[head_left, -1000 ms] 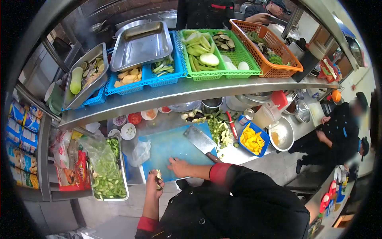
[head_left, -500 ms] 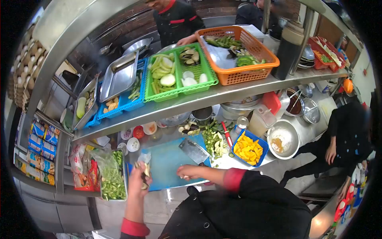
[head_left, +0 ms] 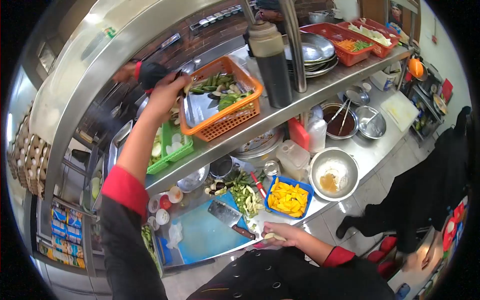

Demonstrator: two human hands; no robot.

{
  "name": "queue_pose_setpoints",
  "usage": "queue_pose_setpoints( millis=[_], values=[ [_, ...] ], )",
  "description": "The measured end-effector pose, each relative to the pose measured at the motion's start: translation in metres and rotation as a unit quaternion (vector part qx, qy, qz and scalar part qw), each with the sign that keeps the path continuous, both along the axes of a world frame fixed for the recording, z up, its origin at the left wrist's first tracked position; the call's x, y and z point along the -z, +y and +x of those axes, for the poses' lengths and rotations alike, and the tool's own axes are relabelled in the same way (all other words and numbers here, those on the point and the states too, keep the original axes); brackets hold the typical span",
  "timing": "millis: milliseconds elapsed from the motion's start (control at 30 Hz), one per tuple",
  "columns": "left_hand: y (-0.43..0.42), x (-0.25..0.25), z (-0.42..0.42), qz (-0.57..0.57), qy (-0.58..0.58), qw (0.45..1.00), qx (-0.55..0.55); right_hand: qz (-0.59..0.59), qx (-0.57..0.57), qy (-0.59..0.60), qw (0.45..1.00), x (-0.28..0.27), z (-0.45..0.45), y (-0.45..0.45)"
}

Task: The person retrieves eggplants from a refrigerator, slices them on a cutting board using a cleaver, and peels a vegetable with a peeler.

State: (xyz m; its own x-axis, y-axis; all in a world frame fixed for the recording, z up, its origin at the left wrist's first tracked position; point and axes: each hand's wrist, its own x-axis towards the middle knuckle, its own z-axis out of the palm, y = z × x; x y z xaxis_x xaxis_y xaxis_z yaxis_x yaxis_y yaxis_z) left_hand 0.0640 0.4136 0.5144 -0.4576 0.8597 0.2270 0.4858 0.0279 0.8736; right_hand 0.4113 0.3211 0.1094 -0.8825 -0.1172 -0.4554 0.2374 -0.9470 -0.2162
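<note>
My left hand [head_left: 167, 92] is raised to the left rim of the orange basket [head_left: 227, 120] on the shelf. Its fingers are closed on eggplant pieces [head_left: 187, 85] with dark skin and pale flesh. The basket holds cut green vegetables [head_left: 216, 82] and more dark-skinned pieces. Low in front of my body, my right hand [head_left: 287, 232] is closed around a pale slice [head_left: 274, 237]; its exact kind is unclear. Beside that hand, a cleaver [head_left: 225, 212] lies on the blue cutting board [head_left: 192, 237], handle toward me.
A blue tub of yellow pieces [head_left: 287, 199] and a steel bowl [head_left: 334, 174] stand on the right of the counter. On the shelf are a green basket [head_left: 172, 155], a dark bottle [head_left: 270, 65] and stacked plates [head_left: 312, 55]. A person in black [head_left: 415, 170] stands at right.
My left hand has risen from above the board to the orange basket with its pieces. My right hand has moved right, off the board. The view has shifted to the right.
</note>
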Motion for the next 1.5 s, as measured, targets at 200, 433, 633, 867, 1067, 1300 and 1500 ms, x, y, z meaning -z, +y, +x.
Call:
queue_pose_setpoints(
  millis=[200, 433, 633, 867, 1067, 1300, 1500],
  values=[
    [0.078, 0.044, -0.022, -0.202, 0.46, 0.865, 0.011, 0.072, 0.045, 0.008, 0.996, -0.007, 0.035, 0.014],
    [0.086, 0.032, -0.023, -0.228, 0.399, 0.886, 0.061, 0.175, 0.128, 0.078, 0.973, -0.057, 0.047, 0.064],
    [0.027, -0.007, -0.008, -0.075, 0.312, 0.944, 0.083, 0.557, 0.217, 0.132, 0.791, -0.227, -0.002, 0.134],
    [-0.146, -0.018, 0.054, -0.019, 0.224, 0.969, 0.105, 0.916, 0.205, 0.129, 0.319, -0.42, -0.137, 0.186],
    [-0.306, 0.014, 0.065, -0.116, 0.141, 0.983, 0.027, 0.982, -0.128, 0.031, 0.134, -0.391, -0.229, 0.263],
    [-0.453, 0.088, 0.084, -0.129, -0.105, 0.976, -0.139, 0.934, 0.073, 0.275, 0.215, -0.425, -0.165, 0.168],
    [-0.492, 0.206, 0.11, -0.054, -0.293, 0.919, -0.258, 0.892, 0.029, 0.398, 0.212, -0.415, -0.159, 0.108]
  ],
)
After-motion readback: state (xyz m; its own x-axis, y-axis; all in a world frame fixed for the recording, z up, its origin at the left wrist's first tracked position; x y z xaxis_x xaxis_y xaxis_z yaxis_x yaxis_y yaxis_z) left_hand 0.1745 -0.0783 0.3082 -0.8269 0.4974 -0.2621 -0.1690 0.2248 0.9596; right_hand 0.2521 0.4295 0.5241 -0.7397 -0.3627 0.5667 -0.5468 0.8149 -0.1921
